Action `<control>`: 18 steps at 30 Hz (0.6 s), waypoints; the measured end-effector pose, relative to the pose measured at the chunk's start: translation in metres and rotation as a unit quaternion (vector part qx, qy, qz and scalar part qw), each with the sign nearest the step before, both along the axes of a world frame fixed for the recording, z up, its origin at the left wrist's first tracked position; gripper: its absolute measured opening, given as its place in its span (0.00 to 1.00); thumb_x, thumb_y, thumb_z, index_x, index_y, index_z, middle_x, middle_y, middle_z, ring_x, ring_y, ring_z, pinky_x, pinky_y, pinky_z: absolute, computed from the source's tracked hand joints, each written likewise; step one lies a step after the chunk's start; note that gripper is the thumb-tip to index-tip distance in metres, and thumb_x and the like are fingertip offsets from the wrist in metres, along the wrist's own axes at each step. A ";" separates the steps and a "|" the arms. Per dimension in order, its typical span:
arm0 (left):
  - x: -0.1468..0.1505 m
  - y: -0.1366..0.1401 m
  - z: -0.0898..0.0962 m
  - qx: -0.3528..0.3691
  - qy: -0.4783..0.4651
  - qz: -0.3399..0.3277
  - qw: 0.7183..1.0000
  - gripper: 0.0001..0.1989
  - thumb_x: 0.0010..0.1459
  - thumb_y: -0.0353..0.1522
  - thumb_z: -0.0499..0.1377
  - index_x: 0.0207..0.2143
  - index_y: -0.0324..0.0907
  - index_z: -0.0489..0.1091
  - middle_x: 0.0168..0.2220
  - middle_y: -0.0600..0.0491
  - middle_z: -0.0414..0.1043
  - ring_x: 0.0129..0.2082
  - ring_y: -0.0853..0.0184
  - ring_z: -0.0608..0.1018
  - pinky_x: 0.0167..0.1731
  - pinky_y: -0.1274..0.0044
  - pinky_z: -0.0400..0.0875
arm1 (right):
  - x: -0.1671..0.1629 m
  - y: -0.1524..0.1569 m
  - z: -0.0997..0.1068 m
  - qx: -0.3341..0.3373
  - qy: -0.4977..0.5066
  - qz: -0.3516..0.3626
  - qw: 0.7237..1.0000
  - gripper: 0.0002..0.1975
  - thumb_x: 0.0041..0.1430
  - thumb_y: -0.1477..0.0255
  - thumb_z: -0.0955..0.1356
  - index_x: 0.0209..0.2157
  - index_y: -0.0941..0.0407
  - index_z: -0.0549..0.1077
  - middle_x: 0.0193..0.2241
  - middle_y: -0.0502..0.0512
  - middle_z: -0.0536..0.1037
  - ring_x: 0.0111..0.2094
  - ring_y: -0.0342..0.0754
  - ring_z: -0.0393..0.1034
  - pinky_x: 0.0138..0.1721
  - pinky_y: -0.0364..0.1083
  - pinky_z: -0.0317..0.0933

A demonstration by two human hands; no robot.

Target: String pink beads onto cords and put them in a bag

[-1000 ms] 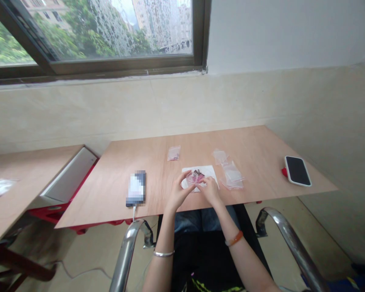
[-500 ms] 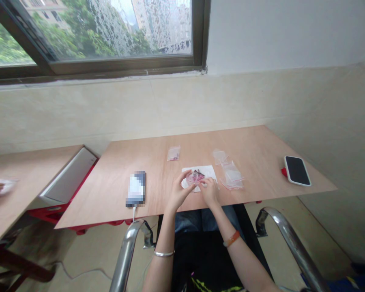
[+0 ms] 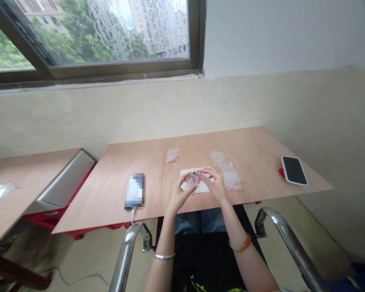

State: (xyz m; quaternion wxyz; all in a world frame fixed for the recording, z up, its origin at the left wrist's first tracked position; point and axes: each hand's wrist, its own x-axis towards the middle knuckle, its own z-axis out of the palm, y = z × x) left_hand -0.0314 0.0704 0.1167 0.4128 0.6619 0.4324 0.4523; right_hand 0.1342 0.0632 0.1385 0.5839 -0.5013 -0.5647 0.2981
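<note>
Between the thumb and fingers of my left hand (image 3: 179, 194) is a small clear plastic bag (image 3: 192, 180), its mouth looking rounded and pink showing through it. My right hand (image 3: 215, 184) is at the right side of the bag, thumb and index finger close together; whatever is in that pinch is too small to make out. Small pink and dark pieces (image 3: 199, 178) lie around the fingertips, partly hidden by both hands. Beneath them is a white sheet (image 3: 205, 187) on the wooden table (image 3: 158, 194).
Several flat clear bags (image 3: 231, 177) lie right of the sheet. Farther back sits a small filled bag (image 3: 172, 155). A phone with a cable (image 3: 135, 191) is at left, another phone (image 3: 294, 170) at right. Metal armrests (image 3: 129, 251) flank me. Another table (image 3: 18, 178) stands at left.
My right hand has shifted slightly right and up, its fingers now over the bag's right side. The bag looks rounder at its mouth. Another person's hand at far left has left the view.
</note>
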 end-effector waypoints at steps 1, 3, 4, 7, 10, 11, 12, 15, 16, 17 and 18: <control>-0.001 0.001 0.000 0.001 0.003 0.008 1.000 0.25 0.50 0.36 0.64 0.51 0.45 0.66 0.51 0.47 0.70 0.51 0.59 0.72 0.53 0.64 0.63 | 0.002 0.005 -0.008 -0.011 0.014 -0.021 1.000 0.15 0.58 0.61 0.64 0.36 0.56 0.77 0.38 0.57 0.76 0.41 0.49 0.70 0.37 0.45 0.61; -0.002 0.001 -0.001 0.004 0.011 0.023 1.000 0.25 0.49 0.36 0.64 0.51 0.44 0.67 0.50 0.47 0.70 0.51 0.59 0.72 0.53 0.63 0.63 | 0.007 0.016 -0.028 -0.041 0.007 -0.067 0.997 0.16 0.60 0.62 0.62 0.38 0.58 0.76 0.38 0.59 0.77 0.40 0.49 0.71 0.38 0.45 0.63; -0.002 0.002 -0.001 0.006 0.014 0.027 1.000 0.25 0.49 0.36 0.64 0.50 0.44 0.67 0.50 0.47 0.70 0.51 0.59 0.72 0.54 0.63 0.63 | 0.010 0.023 -0.039 -0.066 -0.026 -0.075 0.995 0.16 0.60 0.64 0.62 0.38 0.59 0.75 0.38 0.60 0.77 0.40 0.49 0.71 0.40 0.45 0.63; -0.002 0.002 -0.002 0.009 0.014 0.021 1.000 0.24 0.50 0.36 0.64 0.51 0.44 0.66 0.51 0.47 0.70 0.52 0.59 0.71 0.54 0.64 0.62 | 0.015 0.040 -0.067 -0.169 -0.150 -0.056 0.973 0.13 0.57 0.69 0.64 0.39 0.61 0.75 0.39 0.61 0.78 0.38 0.49 0.72 0.41 0.45 0.63; -0.002 0.000 -0.002 0.006 0.011 0.017 1.000 0.25 0.51 0.36 0.63 0.52 0.44 0.66 0.51 0.47 0.70 0.52 0.60 0.71 0.55 0.64 0.62 | 0.016 0.053 -0.081 -0.197 -0.194 -0.036 0.960 0.10 0.54 0.74 0.66 0.37 0.61 0.75 0.39 0.61 0.78 0.40 0.49 0.72 0.41 0.44 0.62; -0.003 0.000 -0.002 0.005 0.012 0.019 1.000 0.25 0.51 0.36 0.64 0.52 0.44 0.66 0.51 0.47 0.70 0.52 0.60 0.71 0.55 0.64 0.62 | 0.015 0.057 -0.082 -0.204 -0.207 -0.028 0.956 0.09 0.54 0.75 0.66 0.36 0.60 0.76 0.38 0.61 0.78 0.40 0.49 0.72 0.41 0.44 0.62; -0.003 0.000 -0.002 0.003 0.013 0.021 1.000 0.25 0.51 0.36 0.64 0.52 0.44 0.66 0.51 0.47 0.70 0.52 0.60 0.71 0.55 0.64 0.62 | 0.015 0.061 -0.082 -0.213 -0.220 -0.018 0.952 0.08 0.53 0.76 0.66 0.35 0.60 0.76 0.37 0.60 0.78 0.39 0.49 0.72 0.39 0.43 0.61; -0.003 -0.001 -0.001 -0.001 0.016 0.023 1.000 0.25 0.51 0.36 0.64 0.52 0.44 0.66 0.52 0.47 0.69 0.52 0.60 0.71 0.55 0.65 0.62 | 0.014 0.072 -0.077 -0.248 -0.257 0.012 0.934 0.04 0.49 0.78 0.68 0.29 0.60 0.76 0.31 0.58 0.79 0.33 0.47 0.72 0.34 0.41 0.59; -0.003 -0.001 0.000 -0.001 0.017 0.023 1.000 0.25 0.51 0.36 0.64 0.52 0.44 0.66 0.52 0.47 0.69 0.52 0.60 0.71 0.55 0.65 0.62 | 0.014 0.076 -0.074 -0.261 -0.268 0.020 0.927 0.03 0.48 0.77 0.69 0.28 0.60 0.75 0.29 0.57 0.79 0.31 0.46 0.72 0.32 0.41 0.59; -0.003 -0.001 0.000 0.000 0.018 0.023 1.000 0.25 0.51 0.36 0.63 0.51 0.44 0.66 0.51 0.47 0.69 0.52 0.60 0.71 0.55 0.65 0.62 | 0.013 0.079 -0.072 -0.272 -0.278 0.025 0.921 0.02 0.47 0.76 0.69 0.27 0.60 0.75 0.27 0.57 0.78 0.29 0.46 0.71 0.30 0.41 0.58; -0.002 -0.001 0.000 0.001 0.019 0.023 1.000 0.24 0.51 0.36 0.63 0.51 0.45 0.66 0.51 0.48 0.70 0.52 0.60 0.71 0.55 0.65 0.62 | 0.013 0.082 -0.070 -0.280 -0.286 0.029 0.916 0.03 0.45 0.75 0.70 0.26 0.60 0.75 0.26 0.57 0.78 0.28 0.47 0.71 0.28 0.41 0.57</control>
